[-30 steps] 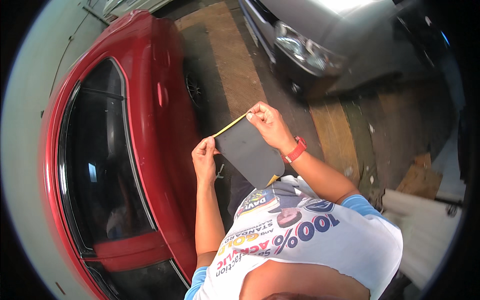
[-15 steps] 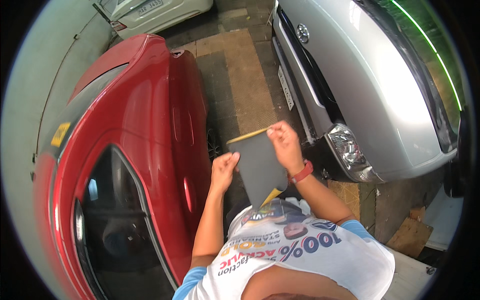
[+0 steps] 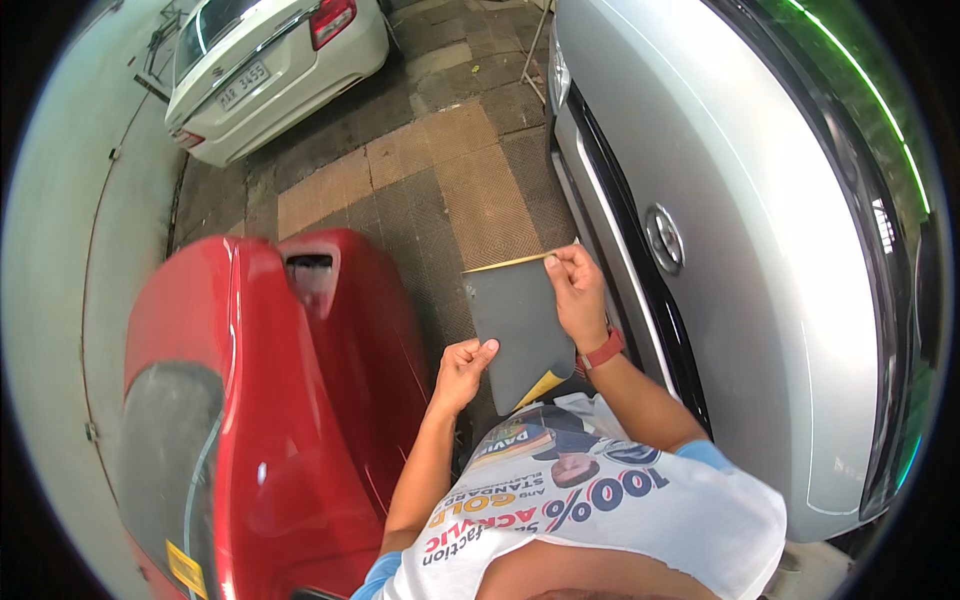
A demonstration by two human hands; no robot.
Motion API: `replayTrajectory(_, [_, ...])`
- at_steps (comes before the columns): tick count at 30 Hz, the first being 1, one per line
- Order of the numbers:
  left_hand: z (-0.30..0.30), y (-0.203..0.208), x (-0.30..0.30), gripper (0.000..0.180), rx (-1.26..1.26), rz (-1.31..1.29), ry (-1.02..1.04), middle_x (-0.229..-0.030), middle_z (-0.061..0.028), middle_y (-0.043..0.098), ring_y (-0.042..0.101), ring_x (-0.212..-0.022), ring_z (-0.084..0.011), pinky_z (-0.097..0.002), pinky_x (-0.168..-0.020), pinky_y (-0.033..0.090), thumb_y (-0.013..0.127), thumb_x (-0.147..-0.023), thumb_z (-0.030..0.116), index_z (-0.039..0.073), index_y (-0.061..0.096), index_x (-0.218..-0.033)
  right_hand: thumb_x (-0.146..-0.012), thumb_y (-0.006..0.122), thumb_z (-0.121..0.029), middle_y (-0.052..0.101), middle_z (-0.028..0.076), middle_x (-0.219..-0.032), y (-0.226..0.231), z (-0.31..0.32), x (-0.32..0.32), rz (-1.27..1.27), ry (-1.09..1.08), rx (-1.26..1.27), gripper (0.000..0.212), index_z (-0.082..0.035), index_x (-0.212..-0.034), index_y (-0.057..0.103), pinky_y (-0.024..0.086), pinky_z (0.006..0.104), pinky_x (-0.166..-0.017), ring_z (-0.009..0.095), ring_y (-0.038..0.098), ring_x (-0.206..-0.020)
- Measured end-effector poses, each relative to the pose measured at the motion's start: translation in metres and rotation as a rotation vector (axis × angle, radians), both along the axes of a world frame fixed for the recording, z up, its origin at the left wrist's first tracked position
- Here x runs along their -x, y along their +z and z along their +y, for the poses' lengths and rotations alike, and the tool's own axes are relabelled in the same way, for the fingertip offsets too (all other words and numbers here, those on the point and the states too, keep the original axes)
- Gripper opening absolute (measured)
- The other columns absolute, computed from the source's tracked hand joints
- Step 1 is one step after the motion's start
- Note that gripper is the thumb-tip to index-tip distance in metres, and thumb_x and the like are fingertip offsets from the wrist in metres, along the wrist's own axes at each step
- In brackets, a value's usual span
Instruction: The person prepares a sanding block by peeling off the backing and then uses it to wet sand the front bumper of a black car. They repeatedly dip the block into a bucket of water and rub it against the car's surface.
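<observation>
Beyond the fingers [image 3: 580, 260], a tan and dark floor [image 3: 480, 200] runs up to a parked white car [image 3: 300, 85]. Far to their left stands a pale wall [image 3: 55, 300]; far right glows a green strip [image 3: 869, 92], probably a lamp.

The bare left forearm [image 3: 415, 475] is angled toward half past twelve, its bare left hand [image 3: 461, 374] curled, the thumb [image 3: 489, 348] pointed toward two o'clock. At two o'clock from it, the bare right hand [image 3: 580, 297] is held in a pinch, the right forearm [image 3: 645, 397] angled toward half past ten.
</observation>
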State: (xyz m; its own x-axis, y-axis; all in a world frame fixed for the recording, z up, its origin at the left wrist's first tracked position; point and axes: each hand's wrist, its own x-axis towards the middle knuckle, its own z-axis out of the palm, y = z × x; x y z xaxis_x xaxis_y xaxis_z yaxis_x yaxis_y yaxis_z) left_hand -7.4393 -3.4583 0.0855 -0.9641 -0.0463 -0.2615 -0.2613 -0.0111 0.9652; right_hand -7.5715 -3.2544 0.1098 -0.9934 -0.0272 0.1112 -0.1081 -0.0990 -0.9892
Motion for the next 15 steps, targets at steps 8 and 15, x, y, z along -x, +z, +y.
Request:
replayTrajectory(8, [-0.094, 0.032, 0.203, 0.043, -0.058, 0.042, 0.112, -0.072, 0.0107, 0.051, 0.040, -0.072, -0.0027, -0.0281, -0.064, 0.033, 0.070, -0.107, 0.032, 0.002, 0.066, -0.076, -0.110, 0.064, -0.013, 0.063, -0.004, -0.075, 0.042, -0.116, 0.244, 0.032, 0.113, 0.103, 0.013, -0.001, -0.105, 0.061, 0.038, 0.0220, -0.060, 0.000, 0.045, -0.066])
replayTrajectory(15, [-0.185, -0.006, 0.412, 0.040, 0.232, -0.066, -0.016, -0.075, 0.0086, 0.054, 0.043, -0.073, -0.0033, -0.0268, -0.064, 0.035, 0.069, -0.108, 0.031, 0.005, 0.068, -0.078, -0.109, 0.066, -0.016, 0.064, -0.004, -0.078, 0.013, -0.199, 0.459, 0.054, 0.033, -0.014, 0.016, -0.002, -0.105, 0.062, 0.039, 0.0221, -0.062, 0.000, 0.047, -0.069])
